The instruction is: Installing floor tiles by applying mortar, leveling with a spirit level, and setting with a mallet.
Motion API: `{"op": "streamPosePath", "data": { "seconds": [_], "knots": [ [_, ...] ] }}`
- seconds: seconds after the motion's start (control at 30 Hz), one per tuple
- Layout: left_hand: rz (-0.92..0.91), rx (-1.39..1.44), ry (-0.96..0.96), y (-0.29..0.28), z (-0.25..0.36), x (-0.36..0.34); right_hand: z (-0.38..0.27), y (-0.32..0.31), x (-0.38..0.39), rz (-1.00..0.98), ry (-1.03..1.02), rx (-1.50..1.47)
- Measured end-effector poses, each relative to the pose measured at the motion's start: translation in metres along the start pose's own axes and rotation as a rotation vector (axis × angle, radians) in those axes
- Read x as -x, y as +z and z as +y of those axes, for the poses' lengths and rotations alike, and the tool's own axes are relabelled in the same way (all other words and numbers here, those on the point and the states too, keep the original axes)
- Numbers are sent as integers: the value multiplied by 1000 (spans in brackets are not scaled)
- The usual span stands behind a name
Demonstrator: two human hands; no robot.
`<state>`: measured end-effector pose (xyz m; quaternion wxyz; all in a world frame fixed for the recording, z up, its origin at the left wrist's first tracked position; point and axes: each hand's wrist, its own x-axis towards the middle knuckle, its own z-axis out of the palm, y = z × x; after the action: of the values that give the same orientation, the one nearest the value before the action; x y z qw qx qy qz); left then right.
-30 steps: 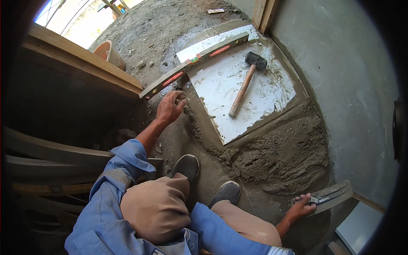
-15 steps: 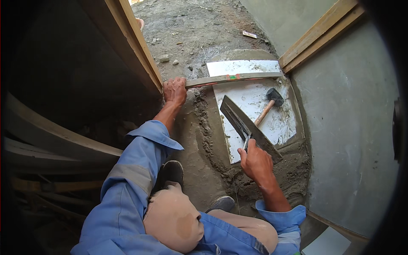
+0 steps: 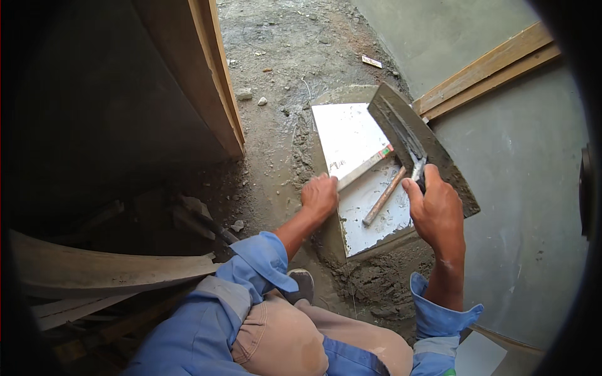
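Our right-hand fingers (image 3: 421, 195) are closed around the handle of the mortar-smeared trowel (image 3: 419, 147), which has swung up from beside our knee to hover over the white tile (image 3: 351, 135), blade pointing to eleven o'clock. Our left hand (image 3: 320, 195) has stayed down, fingers curled on the near end of the spirit level (image 3: 364, 168) lying across the tile, the mallet (image 3: 384, 197) just beside it; both forearms reach toward twelve o'clock from bent knees.

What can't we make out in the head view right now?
- Head of the wooden-handled mallet: hidden behind the right hand and the mortar-coated steel trowel.
- Trowel handle: wrapped inside the right hand.
- Near end of the long spirit level: covered by the left hand.
- Right corner of the white square floor tile: under the trowel.
- Dark area left of the wooden door frame: too shadowed to read.
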<state>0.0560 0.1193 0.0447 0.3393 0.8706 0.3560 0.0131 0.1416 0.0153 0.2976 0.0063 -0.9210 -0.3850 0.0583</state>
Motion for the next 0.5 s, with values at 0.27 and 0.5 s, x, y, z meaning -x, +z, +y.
{"op": "streamPosePath", "data": {
  "seconds": [0.27,0.5],
  "knots": [
    [145,407,114,-3,-27,80,-9,37,-4,282,-101,-546],
    [559,455,-6,-99,-44,116,-2,77,-8,-62,-70,-106]
  ]
}}
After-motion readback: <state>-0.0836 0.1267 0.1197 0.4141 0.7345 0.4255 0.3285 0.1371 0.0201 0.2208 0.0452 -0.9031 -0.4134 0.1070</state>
